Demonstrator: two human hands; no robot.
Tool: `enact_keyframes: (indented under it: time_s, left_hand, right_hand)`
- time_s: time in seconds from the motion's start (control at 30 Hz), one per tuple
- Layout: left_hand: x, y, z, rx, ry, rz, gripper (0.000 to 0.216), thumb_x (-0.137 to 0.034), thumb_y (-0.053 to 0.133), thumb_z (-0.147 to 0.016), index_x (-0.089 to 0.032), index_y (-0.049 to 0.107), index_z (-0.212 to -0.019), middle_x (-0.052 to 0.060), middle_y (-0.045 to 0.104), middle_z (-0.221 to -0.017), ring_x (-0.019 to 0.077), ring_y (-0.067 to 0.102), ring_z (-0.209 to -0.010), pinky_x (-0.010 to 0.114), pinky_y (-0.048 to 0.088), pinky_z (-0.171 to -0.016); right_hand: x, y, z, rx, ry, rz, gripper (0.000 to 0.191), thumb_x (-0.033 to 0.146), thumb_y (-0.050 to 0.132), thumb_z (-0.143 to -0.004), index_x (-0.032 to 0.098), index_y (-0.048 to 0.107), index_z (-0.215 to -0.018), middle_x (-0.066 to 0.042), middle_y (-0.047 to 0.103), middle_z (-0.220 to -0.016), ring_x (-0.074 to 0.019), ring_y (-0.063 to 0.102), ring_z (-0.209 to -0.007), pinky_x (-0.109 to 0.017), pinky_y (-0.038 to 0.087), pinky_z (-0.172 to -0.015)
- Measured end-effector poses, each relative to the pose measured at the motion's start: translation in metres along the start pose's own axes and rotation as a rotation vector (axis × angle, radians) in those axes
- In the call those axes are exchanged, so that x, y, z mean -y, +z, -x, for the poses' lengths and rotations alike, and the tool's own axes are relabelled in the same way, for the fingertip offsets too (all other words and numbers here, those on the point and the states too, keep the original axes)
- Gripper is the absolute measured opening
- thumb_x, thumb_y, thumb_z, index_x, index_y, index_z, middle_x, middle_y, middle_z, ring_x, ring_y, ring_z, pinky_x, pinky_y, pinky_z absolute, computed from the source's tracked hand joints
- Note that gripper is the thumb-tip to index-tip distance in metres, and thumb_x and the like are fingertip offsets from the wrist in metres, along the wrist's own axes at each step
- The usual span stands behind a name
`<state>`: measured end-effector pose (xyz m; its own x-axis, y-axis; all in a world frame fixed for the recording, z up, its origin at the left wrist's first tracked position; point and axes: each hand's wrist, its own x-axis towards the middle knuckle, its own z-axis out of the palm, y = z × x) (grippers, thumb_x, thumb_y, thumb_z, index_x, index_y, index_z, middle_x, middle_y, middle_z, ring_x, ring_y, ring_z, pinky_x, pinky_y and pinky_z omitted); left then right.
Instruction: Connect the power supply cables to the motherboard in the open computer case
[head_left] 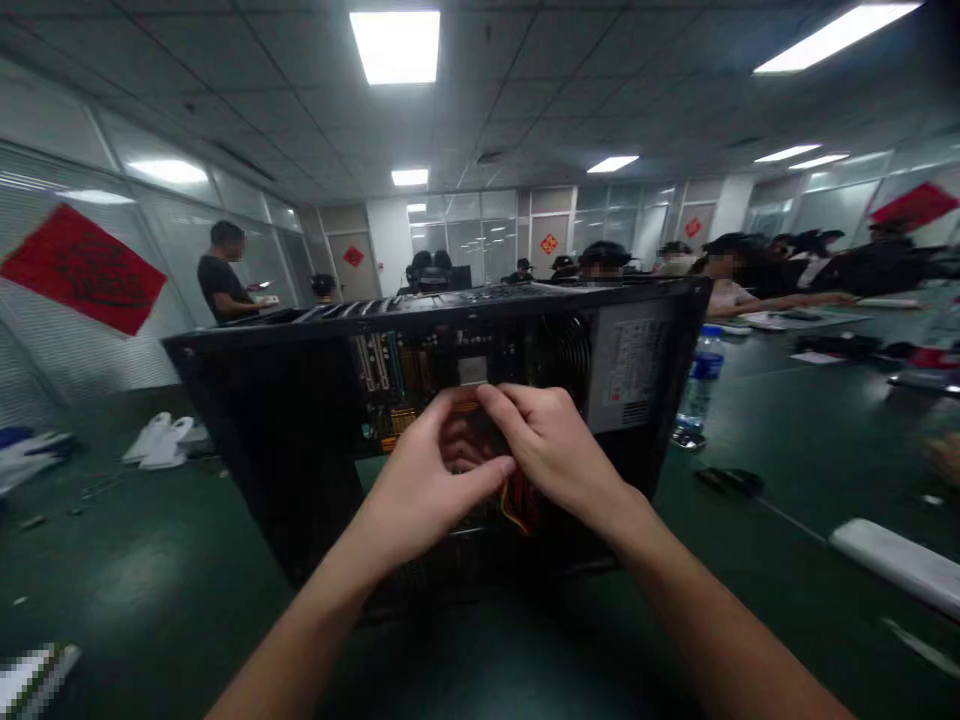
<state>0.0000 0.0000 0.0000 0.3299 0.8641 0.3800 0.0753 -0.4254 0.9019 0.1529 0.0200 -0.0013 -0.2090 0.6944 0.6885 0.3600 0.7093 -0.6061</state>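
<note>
— Nearest the lens? Two bare forearms, rising from the bottom edge toward the middle.

— And at their ends? Left hand (427,480) and right hand (547,445), pressed together inside an open black computer case (300,440).

— Open or closed? Both curled, fingers bent inward, thumbs and fingertips pinching at some small dark part between them; too blurred and too covered to name. Hard to tell how firm the hold is.

— Case position? Standing on a dark green table (150,580), open side facing the camera, directly ahead at centre.

— Inside it? Motherboard (397,375) with slots just above the hands, round fan grille (562,350) to the right, power supply box (634,365) with a white label in the upper right corner. Red and yellow wires (517,505) hanging just below the right hand.

— Around it? Water bottle (701,385) just right of the case, white plastic bags (161,440) well off to the left, white oblong object (892,560) near the right edge.

— Others present? Standing person in a dark shirt (221,275) at back left, seated people along the far right.
</note>
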Motion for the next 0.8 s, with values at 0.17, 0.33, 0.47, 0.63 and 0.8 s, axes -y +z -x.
enact_keyframes:
  time_s: [0.17, 0.33, 0.47, 0.63, 0.8]
  left_hand:
    - [-0.001, -0.016, 0.0, -0.02, 0.013, -0.035, 0.044, -0.018, 0.072, -0.079, -0.014, 0.063, -0.122, 0.001, 0.072, -0.086, 0.012, 0.067, -0.078, 0.021, 0.055, -0.073]
    - [0.002, -0.023, -0.003, -0.132, 0.041, -0.066, 0.033, -0.025, 0.076, -0.077, -0.014, 0.074, -0.108, 0.006, 0.077, -0.098, 0.0175, 0.07, -0.089, 0.026, 0.056, -0.081]
    - [0.003, -0.023, -0.002, -0.196, 0.076, -0.033, 0.031, -0.028, 0.078, -0.075, -0.014, 0.076, -0.103, 0.005, 0.077, -0.092, 0.0175, 0.071, -0.084, 0.026, 0.057, -0.078]
    - [0.006, -0.017, -0.003, -0.212, 0.111, -0.055, 0.029, -0.027, 0.081, -0.073, -0.016, 0.078, -0.099, 0.001, 0.075, -0.079, 0.0132, 0.068, -0.071, 0.02, 0.054, -0.064]
    - [0.011, -0.014, -0.005, -0.184, 0.06, 0.012, 0.024, -0.031, 0.08, -0.074, -0.014, 0.078, -0.091, 0.003, 0.076, -0.083, 0.015, 0.069, -0.076, 0.022, 0.055, -0.069]
  right_hand:
    - [-0.01, 0.004, -0.004, -0.066, 0.106, -0.162, 0.052, 0.056, 0.044, -0.097, 0.014, 0.061, -0.072, -0.001, 0.06, -0.068, -0.0119, 0.049, -0.062, -0.024, 0.036, -0.057]
    - [-0.012, 0.008, -0.004, -0.043, 0.129, -0.318, 0.053, 0.063, 0.047, -0.093, 0.015, 0.055, -0.07, 0.0, 0.055, -0.065, -0.0109, 0.046, -0.06, -0.023, 0.036, -0.054]
    - [-0.006, 0.006, -0.003, -0.006, 0.104, -0.301, 0.048, 0.058, 0.05, -0.094, 0.015, 0.055, -0.071, 0.001, 0.052, -0.067, -0.01, 0.043, -0.06, -0.022, 0.035, -0.054]
    - [-0.005, 0.007, 0.0, -0.041, 0.073, -0.225, 0.046, 0.053, 0.049, -0.096, 0.015, 0.057, -0.073, 0.0, 0.055, -0.07, -0.0106, 0.046, -0.063, -0.022, 0.036, -0.055]
    - [-0.006, 0.01, 0.002, -0.095, 0.047, -0.084, 0.052, 0.055, 0.039, -0.1, 0.016, 0.055, -0.07, 0.0, 0.054, -0.066, -0.0113, 0.048, -0.062, -0.023, 0.037, -0.055]
